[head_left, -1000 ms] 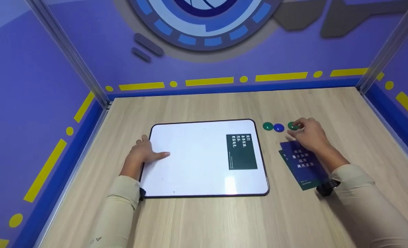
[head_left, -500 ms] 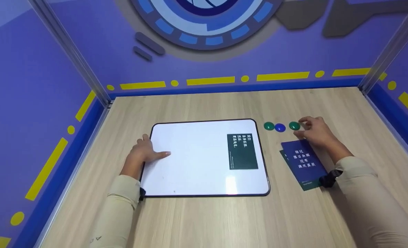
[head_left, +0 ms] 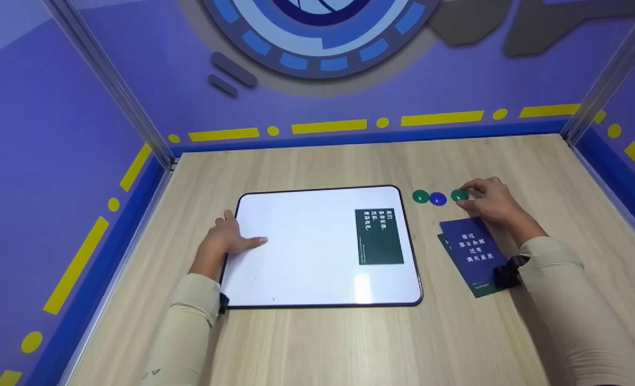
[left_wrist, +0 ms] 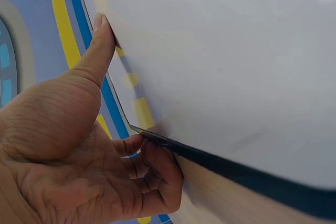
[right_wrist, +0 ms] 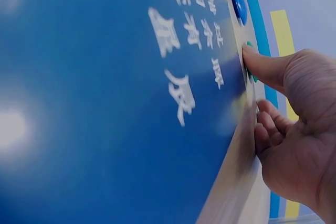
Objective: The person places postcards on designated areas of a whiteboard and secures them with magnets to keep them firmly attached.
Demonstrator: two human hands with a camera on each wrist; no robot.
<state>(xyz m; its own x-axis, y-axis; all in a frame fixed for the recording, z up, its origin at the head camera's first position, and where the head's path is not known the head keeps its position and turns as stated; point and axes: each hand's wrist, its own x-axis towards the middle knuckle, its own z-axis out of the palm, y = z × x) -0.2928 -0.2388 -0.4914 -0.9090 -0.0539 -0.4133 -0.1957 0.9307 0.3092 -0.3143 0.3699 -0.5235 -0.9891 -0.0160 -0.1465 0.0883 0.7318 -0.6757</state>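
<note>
A white board [head_left: 306,252] with a dark rim lies on the table, a dark green card [head_left: 379,241] near its right edge. My left hand [head_left: 223,238] grips the board's left edge; in the left wrist view the thumb of that hand [left_wrist: 79,150] lies over the surface, with the other fingers curled at the rim. Right of the board, my right hand [head_left: 494,202] pinches a green disc [head_left: 460,195] between thumb and forefinger. The right wrist view has the thumb of this hand [right_wrist: 299,124] against the partly hidden green disc [right_wrist: 250,48].
Another green disc [head_left: 420,196] and a blue disc [head_left: 438,199] lie left of the pinched one. Nearer the front, a blue card [head_left: 470,246] overlaps a green card [head_left: 483,290], below the right wrist. Blue-purple panels [head_left: 317,104] enclose the table's back and sides.
My right hand drew back rightward from the green disc, uncovering it, then came back with thumb and forefinger at its edges. The left hand keeps its hold on the board.
</note>
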